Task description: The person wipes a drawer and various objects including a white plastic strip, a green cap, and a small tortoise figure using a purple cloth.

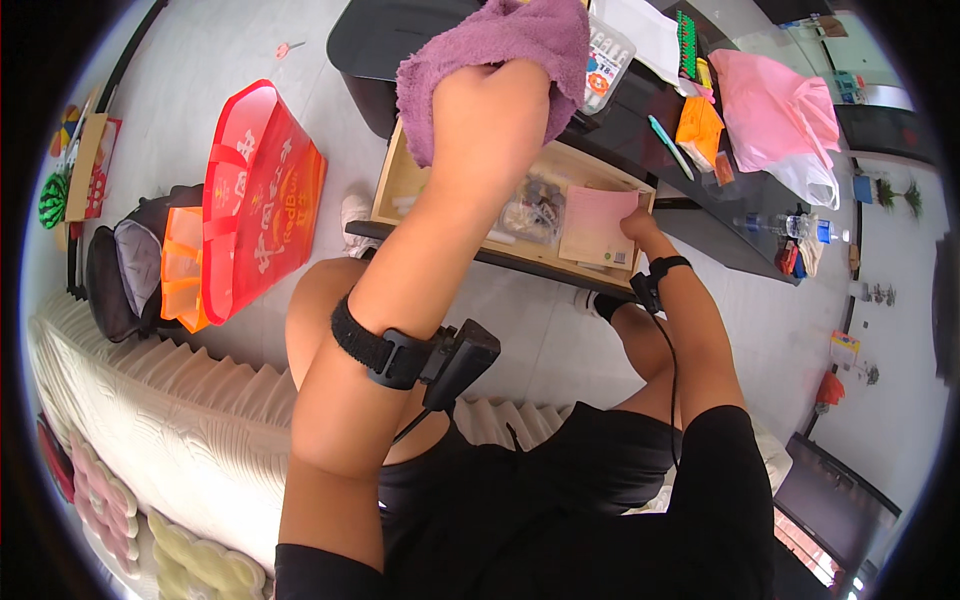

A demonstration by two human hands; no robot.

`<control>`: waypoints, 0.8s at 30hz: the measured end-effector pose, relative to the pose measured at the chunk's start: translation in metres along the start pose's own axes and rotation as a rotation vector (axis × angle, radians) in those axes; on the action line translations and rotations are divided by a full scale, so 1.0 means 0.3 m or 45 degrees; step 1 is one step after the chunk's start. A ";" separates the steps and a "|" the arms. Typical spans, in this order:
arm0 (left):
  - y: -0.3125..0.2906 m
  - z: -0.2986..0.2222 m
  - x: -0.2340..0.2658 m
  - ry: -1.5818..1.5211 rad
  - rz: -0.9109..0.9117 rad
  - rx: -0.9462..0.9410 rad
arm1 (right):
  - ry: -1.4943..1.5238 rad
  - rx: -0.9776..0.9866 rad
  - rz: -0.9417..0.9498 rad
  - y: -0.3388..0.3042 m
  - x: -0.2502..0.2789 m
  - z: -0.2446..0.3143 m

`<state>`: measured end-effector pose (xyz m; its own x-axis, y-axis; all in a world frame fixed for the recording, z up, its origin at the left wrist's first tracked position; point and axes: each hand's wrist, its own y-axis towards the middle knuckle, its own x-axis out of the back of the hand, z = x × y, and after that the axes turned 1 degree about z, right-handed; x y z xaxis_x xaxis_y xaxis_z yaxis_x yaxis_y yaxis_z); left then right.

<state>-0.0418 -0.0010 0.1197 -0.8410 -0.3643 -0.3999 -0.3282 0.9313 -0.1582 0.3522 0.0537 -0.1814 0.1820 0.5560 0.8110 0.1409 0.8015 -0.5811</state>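
My left hand [500, 80] is closed on a fluffy purple towel [430, 110], lifted above the black table; its fingers are buried in the folds. Below it, a light wooden drawer [394, 180] is pulled out. My right hand [637, 226] is at the drawer's right end, beside the corner of a pink and cream booklet [595, 225]. The fingers of that hand are mostly hidden, so its grip does not show. Next to the booklet lies a clear plastic bag or box of small items [535, 212]. My left forearm covers part of the drawer.
On the black table [630, 130] are a clear case [606, 65], an orange packet [699, 130], a teal pen [670, 147], a pink plastic bag [775, 110] and a water bottle [790, 226]. A red shopping bag [245, 200] stands on the floor at left, near a pale sofa [160, 430].
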 end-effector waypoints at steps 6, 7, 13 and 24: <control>-0.038 -0.055 -0.006 -0.113 0.023 0.117 | 1.074 -0.247 0.622 -0.100 0.011 0.081; -0.040 -0.056 -0.007 -0.116 0.023 0.118 | 0.991 0.026 0.632 -0.104 0.005 0.074; -0.039 -0.033 0.008 0.002 0.048 0.194 | -0.213 0.603 0.116 -0.079 -0.074 0.091; -0.021 -0.006 0.029 0.045 -0.004 0.112 | -0.811 0.267 0.446 -0.116 0.054 0.187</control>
<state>-0.0480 -0.0100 0.1188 -0.8554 -0.3654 -0.3672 -0.2929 0.9258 -0.2390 0.2956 0.0470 -0.1443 -0.4247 0.7546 0.5002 -0.0213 0.5440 -0.8388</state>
